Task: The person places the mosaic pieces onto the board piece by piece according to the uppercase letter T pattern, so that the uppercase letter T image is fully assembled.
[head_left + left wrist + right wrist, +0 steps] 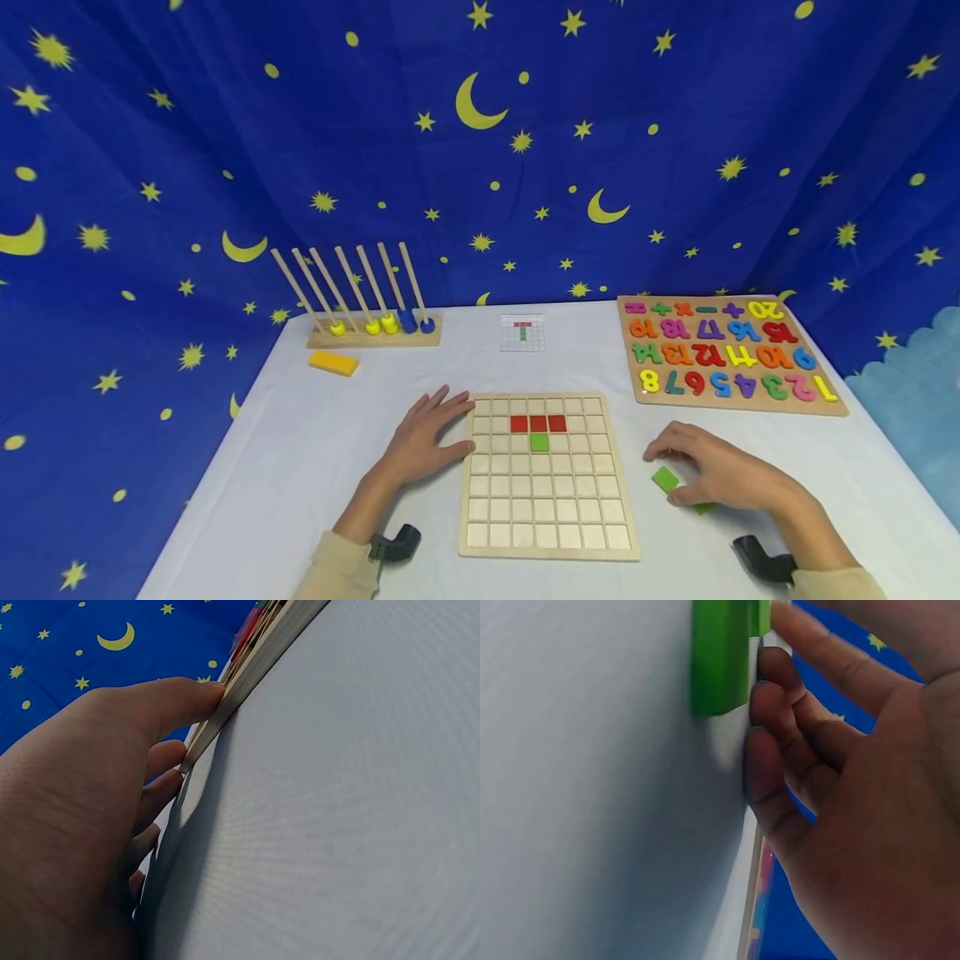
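Observation:
A wooden grid board (547,488) lies on the white table, holding three red square tiles (538,423) in a row and a green tile (539,442) below the middle one. My left hand (420,437) rests at the board's left edge, thumb and fingertips touching its side. To the right of the board, my right hand (731,475) hovers low over loose green tiles, with thumb and fingers spread apart. One loose green tile (664,478) lies between them; another (703,507) is partly hidden under the hand. The right wrist view shows a green tile (718,660) beside the fingertips.
Behind the board lies a small pattern card (522,333) with a red and green T. A peg abacus (372,337) with yellow and blue beads stands back left, a yellow-orange block (333,362) before it. A number puzzle board (738,404) lies back right, before a starry blue cloth (480,183).

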`<state>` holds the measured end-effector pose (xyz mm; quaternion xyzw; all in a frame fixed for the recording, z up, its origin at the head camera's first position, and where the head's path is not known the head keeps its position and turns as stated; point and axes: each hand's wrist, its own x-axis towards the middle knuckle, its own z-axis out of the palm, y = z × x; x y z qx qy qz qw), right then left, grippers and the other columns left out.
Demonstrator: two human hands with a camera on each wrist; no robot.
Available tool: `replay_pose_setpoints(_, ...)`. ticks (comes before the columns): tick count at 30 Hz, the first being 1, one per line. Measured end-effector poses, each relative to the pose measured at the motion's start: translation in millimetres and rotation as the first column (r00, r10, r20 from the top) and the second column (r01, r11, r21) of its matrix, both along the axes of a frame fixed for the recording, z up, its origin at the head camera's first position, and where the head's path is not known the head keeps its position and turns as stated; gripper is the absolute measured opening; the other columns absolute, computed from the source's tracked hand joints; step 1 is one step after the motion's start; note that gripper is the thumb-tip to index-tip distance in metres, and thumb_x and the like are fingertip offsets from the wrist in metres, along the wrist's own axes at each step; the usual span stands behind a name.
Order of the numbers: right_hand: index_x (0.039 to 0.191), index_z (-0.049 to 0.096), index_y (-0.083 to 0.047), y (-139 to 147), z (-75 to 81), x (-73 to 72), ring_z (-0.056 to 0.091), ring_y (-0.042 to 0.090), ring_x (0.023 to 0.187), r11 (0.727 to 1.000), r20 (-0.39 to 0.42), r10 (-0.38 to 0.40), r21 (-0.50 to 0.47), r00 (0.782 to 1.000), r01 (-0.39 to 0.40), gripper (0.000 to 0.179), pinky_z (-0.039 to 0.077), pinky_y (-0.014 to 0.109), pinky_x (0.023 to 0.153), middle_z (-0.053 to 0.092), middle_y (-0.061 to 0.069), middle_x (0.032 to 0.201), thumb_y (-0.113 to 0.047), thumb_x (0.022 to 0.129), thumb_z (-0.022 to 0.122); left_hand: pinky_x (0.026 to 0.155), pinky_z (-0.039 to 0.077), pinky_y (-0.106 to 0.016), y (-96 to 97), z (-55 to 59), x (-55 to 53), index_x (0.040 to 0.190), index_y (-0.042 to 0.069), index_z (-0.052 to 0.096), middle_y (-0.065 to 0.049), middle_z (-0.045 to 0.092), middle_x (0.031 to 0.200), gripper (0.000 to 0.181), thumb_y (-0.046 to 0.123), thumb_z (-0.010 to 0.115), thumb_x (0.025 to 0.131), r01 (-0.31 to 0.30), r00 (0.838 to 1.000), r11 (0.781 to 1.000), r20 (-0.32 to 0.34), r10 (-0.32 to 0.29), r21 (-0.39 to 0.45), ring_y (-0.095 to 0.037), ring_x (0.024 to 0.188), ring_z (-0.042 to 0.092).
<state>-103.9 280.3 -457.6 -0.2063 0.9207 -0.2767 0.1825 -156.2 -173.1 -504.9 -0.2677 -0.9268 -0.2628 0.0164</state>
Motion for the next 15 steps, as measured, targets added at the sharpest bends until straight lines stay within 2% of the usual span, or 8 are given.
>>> replay_pose_setpoints(3,0.099,0.067,-0.034,2.3,-1.7,0.1,0.052,0.01,0.097,1.0,0.002,0.008,-0.004,1.0,-0.008,0.03,0.048,0.039,0.089,0.056,-0.016,0.1,-0.043,0.074,0.081,0.117,0.01,-0.042,0.7,-1.0,-0.2,0.141,0.023,0.05,0.008,0.039,0.15,0.065,0.056,0.061,0.087,0.004,1.0,1.0,-0.003,-0.004,-0.003,-0.022,0.143,0.02)
replay_pose_setpoints(5,0.094,0.066,-0.033,2.8,-2.7,0.0,0.052,0.009,0.092,1.0,0.006,-0.018,0.011,1.0,0.018,0.028,0.049,0.033,0.085,0.056,-0.016,0.096,-0.046,0.074,0.08,0.117,0.01,-0.042,1.8,-1.1,-1.0,0.142,0.023,0.05,0.009,0.038,0.15,0.065,0.057,0.061,0.087,0.008,1.0,1.0,-0.003,-0.008,-0.009,-0.022,0.143,0.02)
replay_pose_setpoints(10,0.092,0.064,-0.024,-1.4,-1.8,-1.1,0.052,0.013,0.08,0.992,0.013,-0.13,-0.002,0.991,0.13,0.036,0.048,0.025,0.069,0.057,-0.009,0.085,-0.048,0.071,0.081,0.117,0.01,-0.042,1.7,0.8,-0.7,0.142,0.023,0.05,0.009,0.038,0.15,0.064,0.055,0.063,0.087,0.001,1.0,1.0,-0.003,-0.001,-0.002,-0.022,0.143,0.02)
replay_pose_setpoints(15,0.093,0.067,-0.018,-5.8,0.6,-2.1,0.05,0.015,0.074,0.98,0.016,-0.198,-0.024,0.98,0.198,0.038,0.044,0.025,0.06,0.056,-0.005,0.078,-0.043,0.07,0.084,0.117,0.009,-0.041,-0.2,0.8,0.5,0.142,0.024,0.049,0.009,0.038,0.15,0.064,0.055,0.062,0.087,-0.011,1.0,1.0,0.001,0.011,-0.01,-0.021,0.143,0.02)
